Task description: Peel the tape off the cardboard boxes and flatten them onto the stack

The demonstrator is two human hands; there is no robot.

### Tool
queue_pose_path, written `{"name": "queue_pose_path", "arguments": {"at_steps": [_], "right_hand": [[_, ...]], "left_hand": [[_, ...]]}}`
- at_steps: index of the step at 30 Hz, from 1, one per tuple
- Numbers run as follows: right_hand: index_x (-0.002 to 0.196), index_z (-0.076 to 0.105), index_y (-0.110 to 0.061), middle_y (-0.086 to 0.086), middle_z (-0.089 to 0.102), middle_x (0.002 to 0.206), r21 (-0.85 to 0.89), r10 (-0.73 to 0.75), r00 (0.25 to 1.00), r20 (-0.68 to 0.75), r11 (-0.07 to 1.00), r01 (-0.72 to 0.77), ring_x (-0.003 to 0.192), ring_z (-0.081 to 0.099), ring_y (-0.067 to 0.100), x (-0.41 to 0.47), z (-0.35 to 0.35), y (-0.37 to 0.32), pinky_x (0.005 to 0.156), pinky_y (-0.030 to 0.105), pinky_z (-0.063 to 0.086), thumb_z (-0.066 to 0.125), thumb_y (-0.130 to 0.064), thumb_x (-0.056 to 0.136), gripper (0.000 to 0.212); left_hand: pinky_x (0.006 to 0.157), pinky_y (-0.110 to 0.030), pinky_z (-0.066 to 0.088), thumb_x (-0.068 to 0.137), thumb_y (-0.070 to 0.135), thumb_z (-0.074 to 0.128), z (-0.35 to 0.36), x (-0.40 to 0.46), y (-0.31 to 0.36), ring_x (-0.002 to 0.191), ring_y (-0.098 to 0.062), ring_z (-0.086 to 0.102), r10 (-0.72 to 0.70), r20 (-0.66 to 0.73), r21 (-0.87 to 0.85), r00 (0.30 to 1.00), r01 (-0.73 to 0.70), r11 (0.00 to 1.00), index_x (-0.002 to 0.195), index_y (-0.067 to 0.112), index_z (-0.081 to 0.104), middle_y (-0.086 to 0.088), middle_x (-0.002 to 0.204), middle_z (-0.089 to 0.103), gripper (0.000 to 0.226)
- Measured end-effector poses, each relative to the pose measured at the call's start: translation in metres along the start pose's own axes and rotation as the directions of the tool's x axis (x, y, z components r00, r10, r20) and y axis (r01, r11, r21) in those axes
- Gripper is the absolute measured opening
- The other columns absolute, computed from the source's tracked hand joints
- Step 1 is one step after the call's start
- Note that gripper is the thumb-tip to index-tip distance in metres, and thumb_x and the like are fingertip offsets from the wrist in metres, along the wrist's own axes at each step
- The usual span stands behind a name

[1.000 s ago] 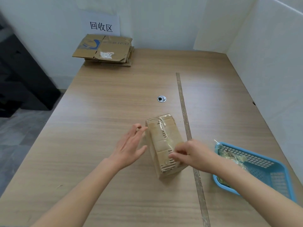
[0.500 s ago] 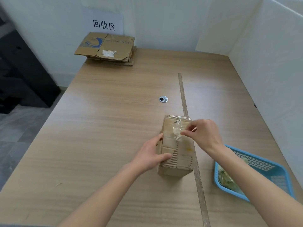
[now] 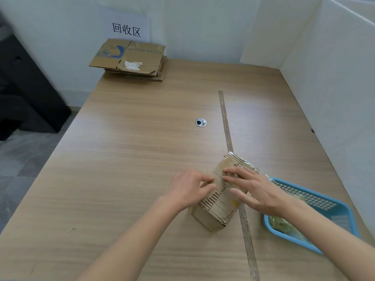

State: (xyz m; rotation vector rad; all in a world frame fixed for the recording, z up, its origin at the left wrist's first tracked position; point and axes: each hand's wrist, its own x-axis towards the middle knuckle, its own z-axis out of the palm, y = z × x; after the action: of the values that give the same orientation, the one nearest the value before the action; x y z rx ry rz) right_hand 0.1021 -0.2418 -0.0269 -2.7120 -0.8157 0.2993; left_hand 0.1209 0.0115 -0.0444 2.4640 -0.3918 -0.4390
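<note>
A small brown cardboard box (image 3: pixel 218 207) lies on the wooden table (image 3: pixel 125 159), turned at an angle, with clear tape still shiny on its far end. My left hand (image 3: pixel 189 188) grips the box's left side, fingers curled over its top edge. My right hand (image 3: pixel 253 189) lies on top of the box, fingers spread toward the left and the thumb against its near right side. The stack of flattened cardboard (image 3: pixel 129 59) sits at the table's far left corner under a paper sign.
A blue plastic basket (image 3: pixel 316 201) holding crumpled clear tape stands at the right, close to my right forearm. A worn strip (image 3: pixel 227 126) runs down the table past the box. A round metal grommet (image 3: pixel 200 122) sits mid-table. White partition walls close the right and back.
The box has turned clockwise and shifted right. My right hand came down from pinching tape near the top to lying across the box. My left hand curled onto its left edge.
</note>
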Motion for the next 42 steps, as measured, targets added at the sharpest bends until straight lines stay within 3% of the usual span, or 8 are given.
{"name": "queue_pose_path", "arguments": {"at_steps": [5,10,15,22,27,38,40,42], "right_hand": [[0.112,0.075,-0.023,-0.014,0.063,0.112,0.165,0.113,0.929,-0.353,0.985,-0.057,0.104,0.061,0.008,-0.003,0.025,-0.006,0.088,0.034,0.054,0.074,-0.034,0.091,0.024],[0.098,0.072,-0.013,-0.002,0.067,0.094,-0.016,0.075,0.904,-0.422,0.996,-0.091,0.081,0.064,0.026,0.008,0.021,-0.010,0.061,0.042,0.055,0.069,0.001,0.088,0.017],[0.097,0.076,-0.005,0.008,0.074,0.094,0.094,0.429,0.726,-0.537,0.886,-0.454,0.080,0.069,0.031,-0.025,-0.008,0.044,0.069,0.034,0.049,0.064,-0.002,0.096,0.012],[0.099,0.075,-0.019,-0.017,0.065,0.094,0.104,0.311,0.929,-0.200,0.950,-0.296,0.081,0.064,0.005,-0.076,-0.002,0.070,0.072,0.029,0.049,0.067,-0.012,0.097,0.011],[0.103,0.078,-0.026,-0.015,0.075,0.097,0.495,0.523,0.849,-0.076,0.759,-0.423,0.094,0.070,0.005,-0.102,-0.033,0.076,0.089,0.032,0.055,0.074,-0.037,0.086,0.021],[0.132,0.067,-0.030,-0.019,0.063,0.136,0.732,0.642,0.764,0.064,0.490,-0.473,0.114,0.068,0.010,-0.126,-0.071,0.090,0.108,0.040,0.049,0.076,-0.050,0.080,0.057],[0.144,0.056,-0.023,-0.008,0.066,0.134,0.886,0.750,0.661,-0.038,0.331,-0.325,0.113,0.070,0.018,-0.126,-0.070,0.094,0.100,0.036,0.055,0.081,-0.061,0.075,0.083],[0.143,0.056,-0.018,-0.001,0.067,0.130,0.837,0.824,0.501,-0.266,0.455,-0.304,0.110,0.070,0.024,-0.126,-0.071,0.094,0.092,0.031,0.059,0.078,-0.051,0.084,0.071]], "left_hand": [[0.115,-0.067,0.018,0.050,0.097,0.037,0.046,-0.032,0.052,0.149,-0.028,0.022,-0.094,0.035,0.235,0.995,0.084,0.968,0.161,0.021,0.013,-0.008,0.165,0.018,0.136],[0.107,-0.049,0.032,0.064,0.065,0.070,0.055,-0.030,0.044,0.141,-0.028,0.028,-0.044,-0.046,0.239,0.998,0.054,0.970,0.161,0.026,0.004,-0.005,0.161,0.016,0.124],[0.112,-0.040,0.029,0.066,0.066,0.073,0.022,-0.028,-0.003,0.147,-0.020,0.023,0.134,0.108,0.284,0.985,-0.160,0.945,0.160,0.041,0.004,0.001,0.162,0.017,0.119],[0.124,-0.053,0.006,0.061,0.060,0.077,-0.012,-0.016,-0.018,0.148,-0.022,0.023,0.146,0.172,0.371,0.974,-0.201,0.907,0.159,0.046,0.009,0.002,0.160,0.024,0.120],[0.118,-0.061,0.019,0.061,0.057,0.077,-0.017,-0.016,-0.016,0.149,-0.019,0.019,0.085,0.168,0.414,0.982,-0.148,0.898,0.158,0.048,0.009,0.008,0.162,0.021,0.119],[0.116,-0.062,0.024,0.059,0.043,0.081,-0.026,-0.001,-0.016,0.150,-0.014,0.015,0.074,0.195,0.378,0.978,-0.145,0.914,0.157,0.051,0.013,0.013,0.162,0.021,0.119],[0.118,-0.067,0.017,0.060,0.039,0.083,-0.028,0.000,-0.014,0.153,-0.014,0.011,0.070,0.219,0.390,0.973,-0.153,0.908,0.157,0.050,0.014,0.015,0.161,0.019,0.119],[0.118,-0.071,0.011,0.061,0.037,0.085,-0.031,0.000,-0.013,0.155,-0.015,0.004,0.055,0.248,0.410,0.967,-0.156,0.898,0.156,0.050,0.011,0.016,0.163,0.015,0.120]]}}
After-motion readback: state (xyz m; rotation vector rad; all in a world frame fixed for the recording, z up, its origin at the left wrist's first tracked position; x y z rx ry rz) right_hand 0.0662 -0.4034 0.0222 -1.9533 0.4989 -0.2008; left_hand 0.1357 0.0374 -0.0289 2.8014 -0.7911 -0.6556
